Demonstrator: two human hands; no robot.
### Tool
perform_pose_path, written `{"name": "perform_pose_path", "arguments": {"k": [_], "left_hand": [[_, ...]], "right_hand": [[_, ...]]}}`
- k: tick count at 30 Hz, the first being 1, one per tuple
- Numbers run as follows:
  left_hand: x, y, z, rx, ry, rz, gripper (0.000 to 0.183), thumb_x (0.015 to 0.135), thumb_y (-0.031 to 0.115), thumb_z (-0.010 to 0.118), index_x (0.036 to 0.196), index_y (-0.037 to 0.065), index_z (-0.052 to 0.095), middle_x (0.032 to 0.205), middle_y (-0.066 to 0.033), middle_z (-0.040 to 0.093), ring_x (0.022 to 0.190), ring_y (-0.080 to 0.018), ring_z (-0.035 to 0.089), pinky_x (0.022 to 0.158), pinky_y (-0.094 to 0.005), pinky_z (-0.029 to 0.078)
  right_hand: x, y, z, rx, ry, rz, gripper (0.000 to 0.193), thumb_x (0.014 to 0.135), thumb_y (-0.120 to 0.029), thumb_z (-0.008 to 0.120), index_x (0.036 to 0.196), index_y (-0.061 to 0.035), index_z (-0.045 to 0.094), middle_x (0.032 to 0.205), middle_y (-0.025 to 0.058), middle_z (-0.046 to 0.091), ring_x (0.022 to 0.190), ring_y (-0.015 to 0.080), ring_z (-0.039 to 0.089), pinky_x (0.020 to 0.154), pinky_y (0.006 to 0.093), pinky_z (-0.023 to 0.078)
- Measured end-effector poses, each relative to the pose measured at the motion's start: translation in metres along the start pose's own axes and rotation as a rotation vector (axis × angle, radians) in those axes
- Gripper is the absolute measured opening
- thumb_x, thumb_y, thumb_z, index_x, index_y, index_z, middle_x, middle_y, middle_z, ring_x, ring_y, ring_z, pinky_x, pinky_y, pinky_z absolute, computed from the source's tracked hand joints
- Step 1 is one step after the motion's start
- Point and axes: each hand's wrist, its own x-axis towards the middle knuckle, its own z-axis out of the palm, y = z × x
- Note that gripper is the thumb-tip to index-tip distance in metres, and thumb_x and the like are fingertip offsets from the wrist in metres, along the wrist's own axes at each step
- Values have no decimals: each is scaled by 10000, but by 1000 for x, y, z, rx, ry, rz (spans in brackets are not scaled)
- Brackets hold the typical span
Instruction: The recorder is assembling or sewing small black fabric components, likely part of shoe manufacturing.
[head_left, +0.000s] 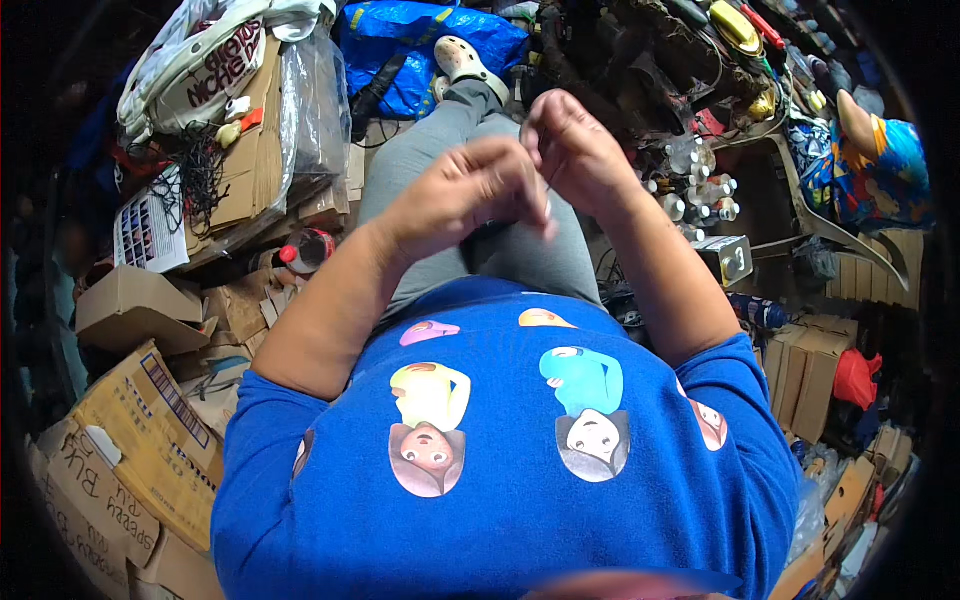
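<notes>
A blurred pinkish shape (635, 584) lay nearest, too unclear to name, over a blue shirt (510, 430) with cartoon figures. Both hands were raised above the grey trousers (420, 175), the nearest thing below them. Left hand (465, 190): half closed, fingers bent inward, motion-blurred. Right hand (578, 150): fingers curled, thumb close to them; just beside the left. Could not tell if either had hold of anything small. Left side: flat cardboard stack (250, 175), white bag (195, 85) at its far edge, black cords (200, 185) along its left edge, red-capped bottle (306, 251) near its near right corner. Small clear bottles (700, 185) clustered right of the right hand; blue bag (400, 75) lay beyond the trousers.
</notes>
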Motion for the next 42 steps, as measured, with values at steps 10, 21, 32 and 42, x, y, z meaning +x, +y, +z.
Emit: {"name": "perform_pose_path", "arguments": {"k": [10, 21, 32, 42], "left_hand": [[-250, 194, -115, 2049, 1315, -10, 158, 807, 119, 629, 931, 39, 685, 869, -73, 626, 710, -186, 584, 685, -295, 465], [-8, -15, -46, 1315, 280, 68, 345, 751, 136, 670, 1091, 90, 634, 1119, -110, 608, 1023, -246, 571, 854, -335, 451], [2, -45, -56, 1329, 310, -152, 166, 836, 170, 600, 902, 18, 584, 799, -148, 599, 741, -272, 595, 671, -341, 452], [-47, -22, -98, 1056, 572, -84, 215, 843, 162, 598, 1023, 48, 626, 926, -116, 627, 875, -169, 590, 778, -311, 449]], "right_hand": [[-241, -90, -256, -1541, 847, 406, 302, 837, -310, 614, 1048, -97, 654, 963, 123, 666, 893, 204, 642, 803, 315, 472], [-65, -19, -73, -1085, 139, 362, 240, 834, -75, 559, 1060, -57, 637, 932, 90, 627, 856, 164, 586, 769, 282, 454], [-45, 3, -51, -497, 153, 356, 127, 919, -216, 509, 964, -97, 498, 914, -18, 533, 765, 56, 458, 656, 203, 374], [-54, 3, -102, -812, 289, 308, 111, 872, -115, 568, 953, -41, 585, 869, -12, 535, 742, 79, 500, 688, 220, 423]]}}
